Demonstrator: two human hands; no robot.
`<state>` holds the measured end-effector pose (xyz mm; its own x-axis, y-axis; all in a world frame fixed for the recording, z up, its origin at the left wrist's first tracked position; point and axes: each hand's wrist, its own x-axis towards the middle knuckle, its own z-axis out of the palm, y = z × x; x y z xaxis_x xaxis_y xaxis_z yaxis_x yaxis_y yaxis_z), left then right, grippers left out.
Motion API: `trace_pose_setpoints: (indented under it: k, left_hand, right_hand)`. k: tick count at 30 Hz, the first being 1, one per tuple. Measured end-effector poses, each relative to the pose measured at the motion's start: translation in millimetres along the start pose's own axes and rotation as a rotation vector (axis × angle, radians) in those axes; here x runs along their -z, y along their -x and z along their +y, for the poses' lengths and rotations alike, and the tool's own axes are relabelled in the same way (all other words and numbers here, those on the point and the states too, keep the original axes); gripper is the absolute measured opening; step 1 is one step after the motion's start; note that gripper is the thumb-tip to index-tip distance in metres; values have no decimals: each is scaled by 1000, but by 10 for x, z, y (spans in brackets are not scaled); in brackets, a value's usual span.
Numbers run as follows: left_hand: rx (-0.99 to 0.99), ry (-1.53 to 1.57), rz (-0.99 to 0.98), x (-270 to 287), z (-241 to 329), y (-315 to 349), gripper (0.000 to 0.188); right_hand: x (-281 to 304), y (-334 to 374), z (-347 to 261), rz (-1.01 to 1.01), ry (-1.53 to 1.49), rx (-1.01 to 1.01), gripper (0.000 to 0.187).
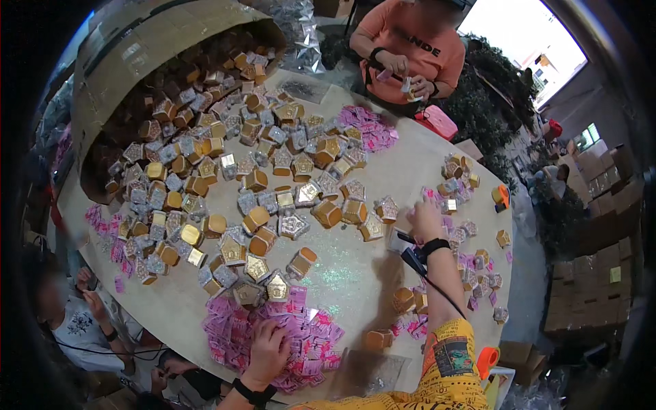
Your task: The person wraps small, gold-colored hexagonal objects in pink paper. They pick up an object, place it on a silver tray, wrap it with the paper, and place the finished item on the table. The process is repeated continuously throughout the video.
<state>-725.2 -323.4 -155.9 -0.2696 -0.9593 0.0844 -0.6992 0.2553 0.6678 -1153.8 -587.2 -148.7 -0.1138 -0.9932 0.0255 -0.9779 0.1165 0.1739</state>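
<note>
Left hand (267, 353) on pink packets (225, 329); table edge (179, 333) near.

Cartons (591, 290) stacked, right side. Greenery (495, 89) upper right, beside orange-shirted person (410, 44) across table (424, 158). Pink item (436, 121) near that person. Bright opening (523, 37), upper right. White-shirted person (78, 335), left.

Box (171, 37), far-L tabletop (335, 273); ornaments (256, 219) in it & out to ctr. Packet pile (229, 331) at near edge (L hand (266, 352) on top). 2nd pile (369, 128) by far edge. R hand (426, 220) amid R-edge ornaments (456, 165).
</note>
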Motion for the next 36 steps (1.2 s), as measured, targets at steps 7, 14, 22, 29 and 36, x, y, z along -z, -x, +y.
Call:
trace_pose_setpoints:
  k: [7, 14, 22, 29, 36]
  left_hand:
    - [25, -174, -95, 39, 156, -150, 70]
    - [39, -175, -76, -113, -158, -115, 92]
    - [92, -274, -106, -215, -143, -13, 91]
    - [-2, -302, -109, -264, 53, 202, 74]
    - [-118, -378, -170, -271, 251, 289, 52]
  right_hand:
    - [-585, 11, -585, 10, -689, 37, 86]
    - [-249, 659, -1691, 34, -758, 257, 75]
    - [250, 1478, -1628, -196, -860, 421, 95]
    - [290, 2635, -565, -481, 81, 507, 93]
    - [584, 3203, -235, -55, -241, 381, 36]
